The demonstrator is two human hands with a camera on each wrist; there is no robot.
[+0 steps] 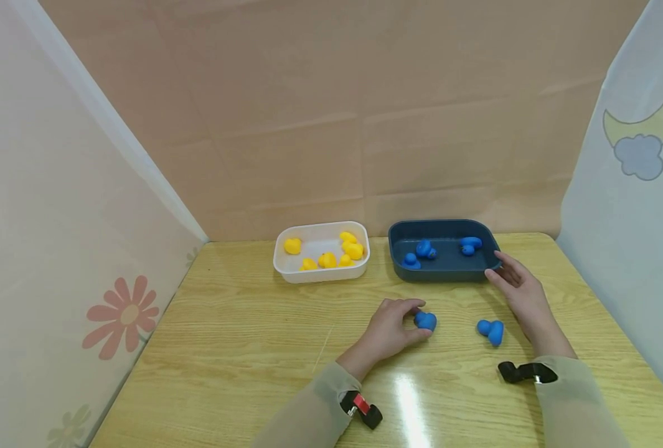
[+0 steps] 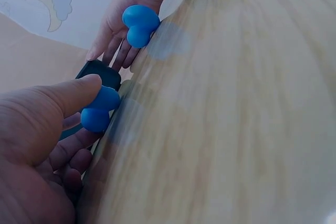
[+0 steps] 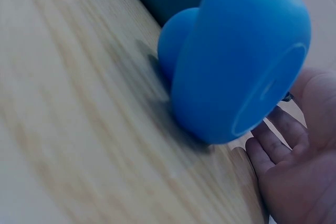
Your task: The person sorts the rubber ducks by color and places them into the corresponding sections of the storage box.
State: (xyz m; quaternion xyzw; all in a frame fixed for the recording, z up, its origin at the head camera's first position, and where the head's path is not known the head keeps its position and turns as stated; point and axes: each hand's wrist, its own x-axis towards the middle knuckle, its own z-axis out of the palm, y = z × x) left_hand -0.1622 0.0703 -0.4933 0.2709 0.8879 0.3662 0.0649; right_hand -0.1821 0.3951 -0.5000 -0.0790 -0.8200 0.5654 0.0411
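My left hand (image 1: 390, 330) has its thumb and fingers around a blue toy duck (image 1: 425, 321) on the table. In the left wrist view, the thumb lies against this duck (image 2: 102, 100). My right hand (image 1: 524, 295) is at the right front corner of the dark blue tray (image 1: 443, 275), fingers spread loosely and thumb apart; whether it touches the rim cannot be told. Another blue toy duck (image 1: 492, 331) lies on its side to the left of the right wrist, and looms large in the right wrist view (image 3: 236, 61). Inside the dark tray are 3 blue ducks (image 1: 424, 249).
Left of the dark tray, a white tray (image 1: 320, 275) holds several yellow toy ducks (image 1: 353, 250). Both stand near the back edge of the wooden table (image 1: 241, 348). A beige cloth (image 1: 309, 124) hangs behind, with patterned white cloths (image 1: 84, 218) on either side.
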